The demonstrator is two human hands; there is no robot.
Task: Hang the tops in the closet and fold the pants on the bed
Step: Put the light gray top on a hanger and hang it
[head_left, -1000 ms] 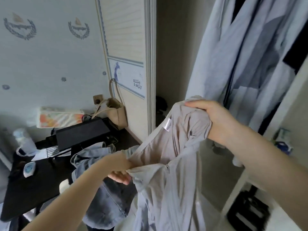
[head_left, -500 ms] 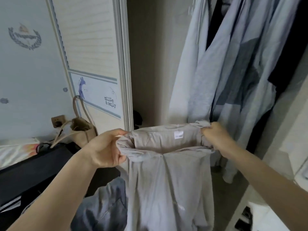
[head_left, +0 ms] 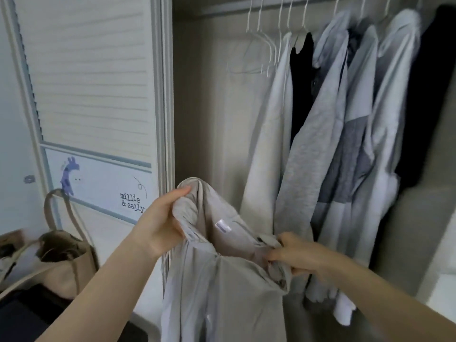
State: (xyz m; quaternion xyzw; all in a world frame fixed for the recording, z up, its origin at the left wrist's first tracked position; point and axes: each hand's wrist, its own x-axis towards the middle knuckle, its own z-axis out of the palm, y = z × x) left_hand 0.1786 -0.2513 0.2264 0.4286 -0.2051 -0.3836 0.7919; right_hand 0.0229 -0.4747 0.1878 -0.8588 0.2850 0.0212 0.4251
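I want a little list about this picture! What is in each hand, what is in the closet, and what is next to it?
left hand: left hand grips one side of the beige top near its neck
right hand: right hand grips the other side of the neck
label: small white tag shows inside the neck
closet: clothes hang on a rail; a grey jacket is among them
free hangers: empty white hangers at the rail's left end
beside closet: tan bag by the slatted door
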